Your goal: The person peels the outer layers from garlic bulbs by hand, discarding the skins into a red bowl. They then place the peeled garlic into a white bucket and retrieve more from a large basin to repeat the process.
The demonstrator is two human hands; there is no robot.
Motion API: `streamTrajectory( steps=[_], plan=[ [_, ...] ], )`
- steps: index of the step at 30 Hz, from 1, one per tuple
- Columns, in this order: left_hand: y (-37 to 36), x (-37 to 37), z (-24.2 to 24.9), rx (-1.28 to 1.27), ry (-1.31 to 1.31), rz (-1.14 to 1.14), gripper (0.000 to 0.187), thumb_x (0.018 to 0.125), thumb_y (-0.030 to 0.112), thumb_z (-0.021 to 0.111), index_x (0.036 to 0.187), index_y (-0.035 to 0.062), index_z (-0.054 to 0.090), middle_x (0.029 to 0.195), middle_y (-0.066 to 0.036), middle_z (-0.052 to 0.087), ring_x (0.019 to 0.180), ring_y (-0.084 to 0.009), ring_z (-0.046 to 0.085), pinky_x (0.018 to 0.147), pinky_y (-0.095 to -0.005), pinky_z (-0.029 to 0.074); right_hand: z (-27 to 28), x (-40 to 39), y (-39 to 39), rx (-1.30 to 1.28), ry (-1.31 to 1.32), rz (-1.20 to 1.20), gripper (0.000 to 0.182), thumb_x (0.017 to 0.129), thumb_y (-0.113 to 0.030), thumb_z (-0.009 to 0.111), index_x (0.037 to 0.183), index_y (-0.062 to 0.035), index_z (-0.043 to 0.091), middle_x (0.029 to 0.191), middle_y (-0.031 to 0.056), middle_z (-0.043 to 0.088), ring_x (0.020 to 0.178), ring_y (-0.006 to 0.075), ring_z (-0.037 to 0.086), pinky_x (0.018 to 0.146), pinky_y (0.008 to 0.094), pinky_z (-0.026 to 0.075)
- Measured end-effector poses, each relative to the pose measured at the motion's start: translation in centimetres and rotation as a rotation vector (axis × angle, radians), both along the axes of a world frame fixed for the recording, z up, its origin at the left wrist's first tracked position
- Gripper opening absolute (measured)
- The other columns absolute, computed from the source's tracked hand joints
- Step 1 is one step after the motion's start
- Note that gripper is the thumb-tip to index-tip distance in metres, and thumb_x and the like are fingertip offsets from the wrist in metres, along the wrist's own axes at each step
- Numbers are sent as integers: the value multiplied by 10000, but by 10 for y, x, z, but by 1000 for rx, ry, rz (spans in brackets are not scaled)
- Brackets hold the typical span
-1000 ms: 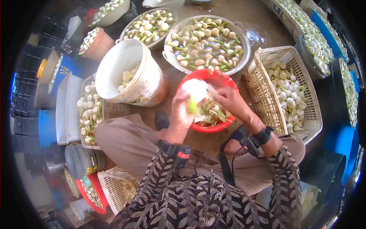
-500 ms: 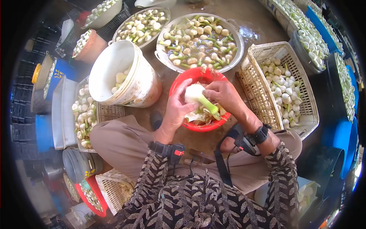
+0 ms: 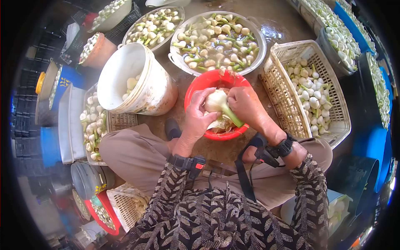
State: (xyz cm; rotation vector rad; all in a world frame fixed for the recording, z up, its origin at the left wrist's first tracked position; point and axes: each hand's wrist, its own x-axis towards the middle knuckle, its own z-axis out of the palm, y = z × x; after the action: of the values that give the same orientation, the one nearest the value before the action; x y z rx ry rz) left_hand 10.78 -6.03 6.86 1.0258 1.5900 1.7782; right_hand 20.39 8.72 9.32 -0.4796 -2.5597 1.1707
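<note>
A large white garlic bulb with a thick green stem is in my left hand, its fingers and thumb closed around the bulb's left side. The stem points down to the right. Against the bulb's right side, near the neck, my right hand is closed with the fingers curled in. What its fingertips pinch, if anything, is hidden. Both hands are over a red basin, which holds papery peelings.
A metal basin of garlic in water stands ahead. To the left is a white bucket with a few bulbs inside; to the right, a plastic crate of garlic. More filled tubs and crates surround my crossed legs.
My right hand has curled further closed and shifted slightly at the bulb's neck. The bulb has turned a little in my left hand, its stem now slanting more steeply downward.
</note>
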Motion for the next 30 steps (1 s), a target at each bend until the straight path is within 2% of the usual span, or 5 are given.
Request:
streamTrajectory(
  steps=[7, 17, 21, 24, 30],
  plan=[
    [0, -2, 11, 313, -560, -27, 669, 690, -43, 704, 1290, -10, 409, 1189, -117, 537, 1093, -212, 537, 963, -352, 437, -29, 2, 11, -155, -104, -38, 134, 784, -66, 510, 749, 21, 605, 628, 153, 594, 551, 241, 598, 529, 344, 467],
    [1, -1, 3, 197, -446, 30, 703, 692, -30, 713, 1311, -1, 381, 1212, -118, 515, 1093, -202, 530, 954, -341, 433, 0, -2, 18, -750, 67, 79, 147, 800, -112, 616, 735, 18, 594, 618, 74, 604, 521, 126, 579, 498, 264, 465],
    [-2, -7, 4, 322, -560, -12, 706, 760, 147, 718, 1345, 19, 344, 1251, -125, 499, 1142, -248, 505, 984, -393, 411, -33, -2, 5, -166, 76, -30, 186, 762, -127, 632, 701, 37, 570, 562, 170, 553, 456, 229, 523, 477, 369, 403],
    [0, -17, 5, 438, -665, 32, 612, 828, 249, 667, 1319, 18, 383, 1217, -153, 520, 1154, -291, 493, 994, -428, 402, -87, 5, 4, 150, -284, 178, 327, 754, -144, 658, 1030, 17, 587, 949, 212, 628, 899, 312, 617, 771, 374, 483],
    [-5, -32, -16, 342, -1168, -41, 516, 853, 389, 617, 1221, 61, 467, 1023, -125, 594, 870, -247, 581, 677, -319, 500, -12, -7, 7, -169, 143, 96, 524, 799, -157, 630, 1270, -12, 453, 1132, 241, 560, 1080, 338, 545, 896, 393, 444]
  ],
)
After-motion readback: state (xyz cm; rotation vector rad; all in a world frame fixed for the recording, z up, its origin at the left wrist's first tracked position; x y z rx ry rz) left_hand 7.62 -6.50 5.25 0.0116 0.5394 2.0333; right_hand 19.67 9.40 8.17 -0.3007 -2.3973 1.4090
